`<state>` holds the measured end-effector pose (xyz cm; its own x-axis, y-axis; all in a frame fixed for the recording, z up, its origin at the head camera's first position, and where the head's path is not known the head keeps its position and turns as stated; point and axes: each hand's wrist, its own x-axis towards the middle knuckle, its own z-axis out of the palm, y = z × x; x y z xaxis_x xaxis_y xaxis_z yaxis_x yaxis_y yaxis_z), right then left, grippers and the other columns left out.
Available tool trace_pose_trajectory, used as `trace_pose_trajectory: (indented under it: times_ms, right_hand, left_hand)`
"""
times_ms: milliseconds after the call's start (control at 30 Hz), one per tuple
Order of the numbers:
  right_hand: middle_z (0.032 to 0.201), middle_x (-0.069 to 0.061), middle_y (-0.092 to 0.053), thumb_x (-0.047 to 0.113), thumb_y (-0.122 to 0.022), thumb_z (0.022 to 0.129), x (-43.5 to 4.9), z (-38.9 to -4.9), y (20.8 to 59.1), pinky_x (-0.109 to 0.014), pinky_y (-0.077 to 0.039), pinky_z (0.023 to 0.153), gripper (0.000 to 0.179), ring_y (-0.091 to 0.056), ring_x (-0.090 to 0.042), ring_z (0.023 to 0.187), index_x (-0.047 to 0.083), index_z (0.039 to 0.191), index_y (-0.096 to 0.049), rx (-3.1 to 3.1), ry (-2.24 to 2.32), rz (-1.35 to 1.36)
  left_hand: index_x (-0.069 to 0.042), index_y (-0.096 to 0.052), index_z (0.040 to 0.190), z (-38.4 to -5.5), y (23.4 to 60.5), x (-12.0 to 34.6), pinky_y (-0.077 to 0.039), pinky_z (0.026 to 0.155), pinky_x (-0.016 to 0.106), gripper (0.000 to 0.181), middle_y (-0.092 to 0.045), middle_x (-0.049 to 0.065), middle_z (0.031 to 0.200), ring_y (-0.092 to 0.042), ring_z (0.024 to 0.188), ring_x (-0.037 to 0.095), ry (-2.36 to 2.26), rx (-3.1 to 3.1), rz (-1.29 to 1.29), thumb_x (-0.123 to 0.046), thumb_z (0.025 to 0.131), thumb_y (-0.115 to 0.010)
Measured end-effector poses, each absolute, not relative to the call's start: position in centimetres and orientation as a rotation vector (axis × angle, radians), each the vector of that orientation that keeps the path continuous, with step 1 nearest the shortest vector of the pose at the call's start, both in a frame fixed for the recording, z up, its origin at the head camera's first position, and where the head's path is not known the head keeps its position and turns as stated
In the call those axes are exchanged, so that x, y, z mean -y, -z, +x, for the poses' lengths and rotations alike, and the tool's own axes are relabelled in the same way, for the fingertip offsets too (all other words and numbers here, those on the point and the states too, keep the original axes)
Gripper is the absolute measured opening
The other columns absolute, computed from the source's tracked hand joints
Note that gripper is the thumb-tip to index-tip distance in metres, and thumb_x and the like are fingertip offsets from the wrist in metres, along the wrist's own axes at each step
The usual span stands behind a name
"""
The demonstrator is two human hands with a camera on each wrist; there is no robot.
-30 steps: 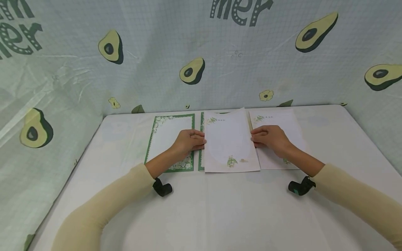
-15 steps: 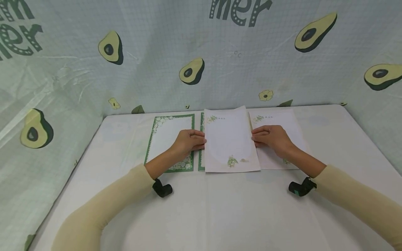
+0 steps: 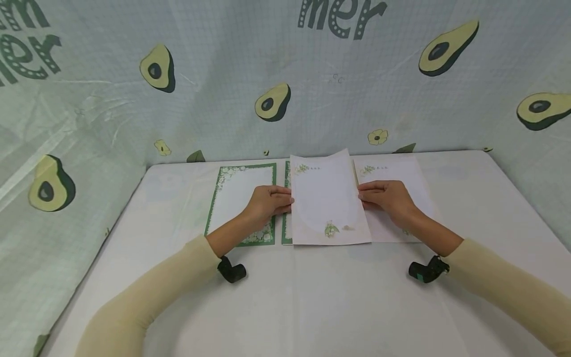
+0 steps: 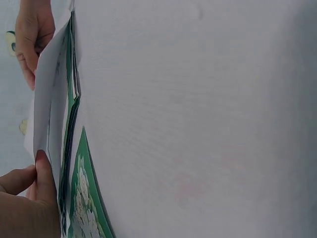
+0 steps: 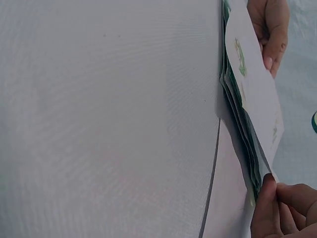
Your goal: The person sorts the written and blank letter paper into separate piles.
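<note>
A pale pink sheet of paper [image 3: 327,198] with small plant prints is held between both hands at the middle of the table. My left hand [image 3: 267,203] pinches its left edge between thumb and fingers. On the opposite edge, my right hand [image 3: 388,198] pinches it the same way. Both wrist views show the sheet [image 4: 45,99] raised and bowed over a stack of green-bordered papers [image 5: 240,124]. Most of that stack [image 3: 286,223] is hidden from above, with a strip visible at the left.
Left of the stack lies a green-bordered floral sheet [image 3: 238,191], partly under my left forearm. A similar pink sheet [image 3: 401,173] lies to the right, beneath my right hand. The white-covered table [image 3: 290,297] meets an avocado-print cloth backdrop [image 3: 214,99].
The held sheet's top edge has risen a little, hiding the green strip that showed above it, and the sheet has shifted very slightly right. Both hands keep their grip.
</note>
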<state>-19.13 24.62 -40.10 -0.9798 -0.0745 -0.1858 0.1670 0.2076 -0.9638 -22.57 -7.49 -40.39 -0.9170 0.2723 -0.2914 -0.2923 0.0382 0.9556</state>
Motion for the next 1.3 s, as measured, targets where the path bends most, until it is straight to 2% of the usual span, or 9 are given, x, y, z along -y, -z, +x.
trace_pose_trajectory:
  times_ms: [267,367,667,867,1067,1300]
  right_hand:
    - [0.13,-0.021,-0.062,0.014,-0.067,0.1,-24.3,-19.1,40.3,-0.023,-0.06,0.088,0.042,-0.071,-0.005,0.092,-0.009,0.135,-0.058,-2.248,1.797,0.115]
    - [0.131,-0.023,-0.061,0.016,-0.067,0.1,-24.2,-19.3,40.4,-0.023,-0.06,0.087,0.042,-0.071,-0.006,0.092,-0.008,0.134,-0.058,-2.278,1.769,0.12]
    - [0.115,-0.012,-0.071,0.018,-0.071,0.098,-24.0,-19.3,40.5,-0.022,-0.062,0.081,0.042,-0.071,-0.004,0.087,-0.008,0.129,-0.061,-2.346,1.76,0.11]
    - [0.109,-0.005,-0.076,0.022,-0.073,0.097,-24.2,-19.0,39.9,-0.02,-0.061,0.08,0.046,-0.072,-0.004,0.086,-0.004,0.132,-0.061,-2.378,1.768,0.127]
    - [0.111,0.0,-0.074,0.023,-0.073,0.097,-24.4,-19.0,39.7,-0.019,-0.06,0.083,0.048,-0.071,-0.002,0.089,-0.003,0.135,-0.061,-2.355,1.812,0.156]
    - [0.114,0.001,-0.067,0.017,-0.07,0.098,-24.8,-18.9,39.4,-0.02,-0.059,0.088,0.043,-0.069,0.0,0.093,-0.007,0.133,-0.06,-2.304,1.91,0.192]
  left_hand:
    - [0.01,-0.062,0.125,-22.5,40.7,7.5,-0.063,0.084,0.029,0.028,-0.071,0.013,0.103,-0.072,0.087,0.013,-1.92,-1.971,-0.013,0.005,0.097,-0.064]
    - [0.01,-0.061,0.124,-22.5,40.8,7.5,-0.063,0.084,0.029,0.028,-0.071,0.012,0.101,-0.072,0.088,0.012,-1.922,-1.971,-0.011,0.006,0.097,-0.064]
    - [0.01,-0.062,0.126,-22.1,40.6,7.6,-0.063,0.087,0.032,0.029,-0.071,0.021,0.113,-0.074,0.088,0.014,-1.92,-1.965,0.029,0.004,0.098,-0.064]
    - [0.01,-0.063,0.125,-22.0,40.4,7.6,-0.063,0.086,0.032,0.029,-0.073,0.02,0.109,-0.074,0.086,0.014,-1.94,-1.974,0.023,0.005,0.097,-0.065]
    - [0.01,-0.064,0.125,-22.0,40.4,7.5,-0.063,0.085,0.031,0.029,-0.074,0.015,0.103,-0.074,0.084,0.013,-1.984,-1.956,0.008,0.005,0.097,-0.065]
    - [0.01,-0.062,0.127,-22.2,40.1,6.9,-0.062,0.088,0.03,0.031,-0.073,0.013,0.106,-0.072,0.091,0.012,-2.052,-1.905,0.022,0.007,0.097,-0.065]
